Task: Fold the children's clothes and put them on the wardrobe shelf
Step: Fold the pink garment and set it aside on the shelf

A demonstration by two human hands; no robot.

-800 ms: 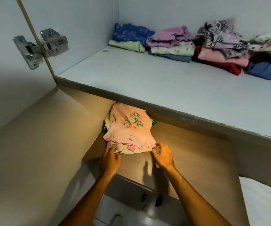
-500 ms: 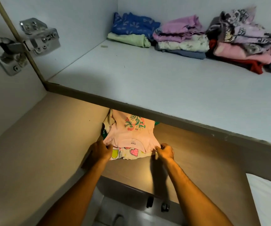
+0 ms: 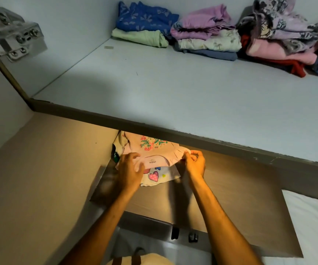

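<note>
- Head view: the pink floral top [image 3: 155, 152] lies on the lower wooden shelf [image 3: 230, 188], neckline toward the person, far end hidden under the upper shelf [image 3: 173, 88]; its long axis runs front to back.
- Neck label reads "max", inverted.
- It rests on a heart-print garment [image 3: 155, 175].
- Left hand [image 3: 129, 169] is clamped on the near left edge of the top; right hand [image 3: 195, 162] pinches the ruffled sleeve.
- Folded clothes stacks [image 3: 208, 33] line the upper shelf's rear.

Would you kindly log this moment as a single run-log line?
left hand: on pink top's hem | right hand: pinching its right edge | top: on small pile, lower shelf | upper shelf: folded stacks at back
</note>
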